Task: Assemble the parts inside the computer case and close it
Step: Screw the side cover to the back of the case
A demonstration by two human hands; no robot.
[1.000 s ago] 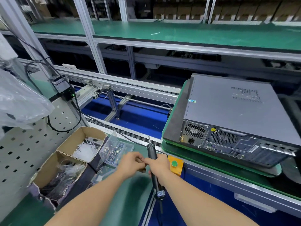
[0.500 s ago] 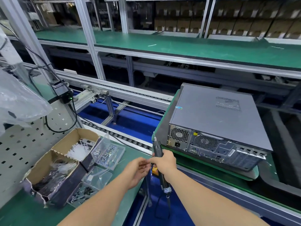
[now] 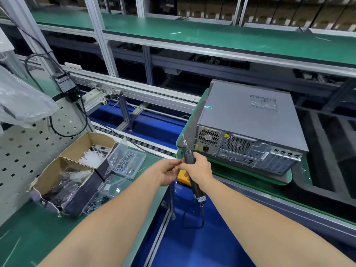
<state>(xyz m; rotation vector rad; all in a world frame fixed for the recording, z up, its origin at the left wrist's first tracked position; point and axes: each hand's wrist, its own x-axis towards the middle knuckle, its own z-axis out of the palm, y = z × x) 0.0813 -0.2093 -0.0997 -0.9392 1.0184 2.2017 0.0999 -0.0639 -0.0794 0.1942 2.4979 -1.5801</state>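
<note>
A grey computer case lies closed on its side on a green pallet, its rear ports facing me. My right hand grips a black electric screwdriver upright, bit pointing up, just left of the case's rear corner. My left hand is beside it, fingertips touching the right hand near the tool's body; small screws seem pinched in its fingers, but I cannot tell for sure. The screwdriver's cable hangs down below my wrist.
A clear box of screws and another clear tray sit on the green bench beside two cardboard boxes. A yellow button box is behind my hands. Roller conveyor rails run across; a perforated panel stands left.
Both hands with the screwdriver have moved right from the screw box toward the case's rear. My view has shifted, so the case sits nearer the centre.
</note>
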